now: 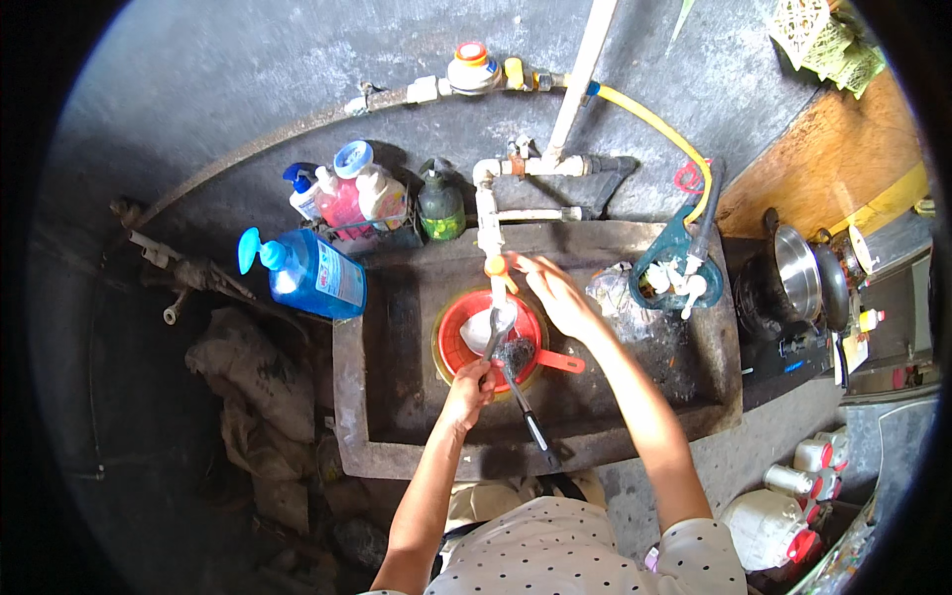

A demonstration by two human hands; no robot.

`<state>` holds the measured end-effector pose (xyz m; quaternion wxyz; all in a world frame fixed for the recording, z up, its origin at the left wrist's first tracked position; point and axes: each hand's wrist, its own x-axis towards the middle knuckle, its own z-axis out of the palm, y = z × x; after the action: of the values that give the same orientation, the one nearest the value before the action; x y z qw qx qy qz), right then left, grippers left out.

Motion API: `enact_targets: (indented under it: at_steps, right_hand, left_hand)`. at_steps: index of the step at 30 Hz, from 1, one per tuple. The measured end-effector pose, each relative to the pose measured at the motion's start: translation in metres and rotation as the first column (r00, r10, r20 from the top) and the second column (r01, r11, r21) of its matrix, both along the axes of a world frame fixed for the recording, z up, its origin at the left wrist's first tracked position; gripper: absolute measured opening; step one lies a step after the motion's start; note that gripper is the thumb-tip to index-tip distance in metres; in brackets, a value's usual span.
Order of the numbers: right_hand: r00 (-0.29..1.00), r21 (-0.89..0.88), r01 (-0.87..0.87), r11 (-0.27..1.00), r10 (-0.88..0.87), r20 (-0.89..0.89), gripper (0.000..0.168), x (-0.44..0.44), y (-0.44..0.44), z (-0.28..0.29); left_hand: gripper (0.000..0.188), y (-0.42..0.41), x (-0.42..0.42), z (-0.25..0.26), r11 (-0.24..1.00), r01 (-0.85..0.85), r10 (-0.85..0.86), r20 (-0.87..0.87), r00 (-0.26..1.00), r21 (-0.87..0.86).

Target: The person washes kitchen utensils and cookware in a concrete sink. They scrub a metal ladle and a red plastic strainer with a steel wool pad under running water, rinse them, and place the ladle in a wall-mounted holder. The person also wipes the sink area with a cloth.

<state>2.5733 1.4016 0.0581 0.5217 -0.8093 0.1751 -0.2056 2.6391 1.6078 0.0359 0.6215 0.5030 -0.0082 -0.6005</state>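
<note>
My left hand [467, 390] grips a metal spoon [503, 318], its bowl under the mouth of the white tap [498, 288]. With fingers extended, my right hand [554, 297] is at the tap's orange handle [496, 265]; whether the fingertips touch it I cannot tell. Below the tap, a red plastic strainer or basin [451, 336] with a side handle sits in the stone sink [401, 428]. A dark wire scourer [515, 355] lies over it, close to my left fingers. A black-handled utensil [532, 424] slants from there to the sink's front rim.
A blue soap pump bottle [316, 274] stands on the left rim. Several bottles [349, 193] and a green pump bottle [442, 204] line the back. A teal corner strainer [643, 286] holds scraps. Pots [796, 271] rest on a cooktop to the right.
</note>
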Motion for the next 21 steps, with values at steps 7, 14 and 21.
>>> enact_targets:
  at_steps: [7, 14, 21]
  right_hand:
    - [0.983, 0.317, -0.065, 0.946, 0.115, -0.141, 0.038, 0.012, 0.024, -0.068]
    - [1.0, 0.418, 0.02, 0.908, -0.009, -0.03, 0.037, 0.029, 0.032, -0.083]
    - [0.999, 0.307, 0.05, 0.95, -0.054, 0.005, 0.027, 0.024, 0.036, -0.091]
  left_hand:
    - [0.023, 0.004, 0.001, 0.001, 0.996, 0.082, -0.088, 0.351, 0.932, 0.033]
    - [0.026, 0.013, 0.012, -0.012, 1.0, 0.008, -0.017, 0.626, 0.78, 0.018]
    - [0.026, 0.016, 0.013, 0.0, 1.0, 0.007, -0.018, 0.43, 0.903, 0.027]
